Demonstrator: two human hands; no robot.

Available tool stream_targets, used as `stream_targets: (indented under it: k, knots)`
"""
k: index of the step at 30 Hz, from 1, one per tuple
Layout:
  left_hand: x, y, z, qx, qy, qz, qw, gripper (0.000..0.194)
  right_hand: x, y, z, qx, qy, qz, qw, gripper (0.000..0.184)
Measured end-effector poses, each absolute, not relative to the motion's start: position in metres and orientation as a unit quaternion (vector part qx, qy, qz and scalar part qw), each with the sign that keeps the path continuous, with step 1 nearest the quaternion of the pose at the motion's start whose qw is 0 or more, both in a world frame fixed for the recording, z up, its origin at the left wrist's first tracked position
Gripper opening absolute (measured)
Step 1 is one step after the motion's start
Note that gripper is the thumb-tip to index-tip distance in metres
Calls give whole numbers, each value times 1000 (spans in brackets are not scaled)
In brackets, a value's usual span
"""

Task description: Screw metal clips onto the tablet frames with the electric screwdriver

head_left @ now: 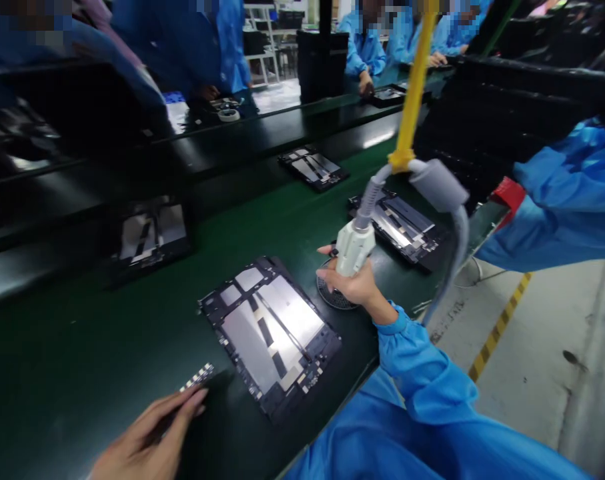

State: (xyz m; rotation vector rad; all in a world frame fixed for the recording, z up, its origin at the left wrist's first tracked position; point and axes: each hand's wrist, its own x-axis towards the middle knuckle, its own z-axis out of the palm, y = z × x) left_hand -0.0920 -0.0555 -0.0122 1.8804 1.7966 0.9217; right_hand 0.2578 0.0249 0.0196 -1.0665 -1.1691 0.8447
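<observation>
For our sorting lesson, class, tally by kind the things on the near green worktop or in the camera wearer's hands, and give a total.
Opened flat devices: 4
Pale corded tool, right hand: 1
Small strip, left hand: 1
Round mesh disc: 1
Total: 7

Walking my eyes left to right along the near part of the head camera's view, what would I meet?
Left hand pinching a small strip → open flat device with silvery panels → right hand gripping a white tool → yellow-and-black floor stripe.
</observation>
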Motion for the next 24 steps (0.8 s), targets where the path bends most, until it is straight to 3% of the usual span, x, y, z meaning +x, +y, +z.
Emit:
stream_targets:
  k: [4, 9, 18, 24]
  knots:
    - [-58, -38, -6, 666, 610, 338, 263, 30, 240, 20, 43, -418, -524, 368, 644, 28]
    - [-47, -20, -16, 650, 654, 318, 223, 25, 176, 30, 70, -353, -576, 432, 598, 26]
    - [-81, -24, -17, 570, 685, 405, 203, 21, 110, 62, 42, -388, -604, 464, 519, 20]
    - [-78, -27, -22, 546, 669, 451, 226, 36, 110, 55, 52, -379, -599, 453, 541, 24]
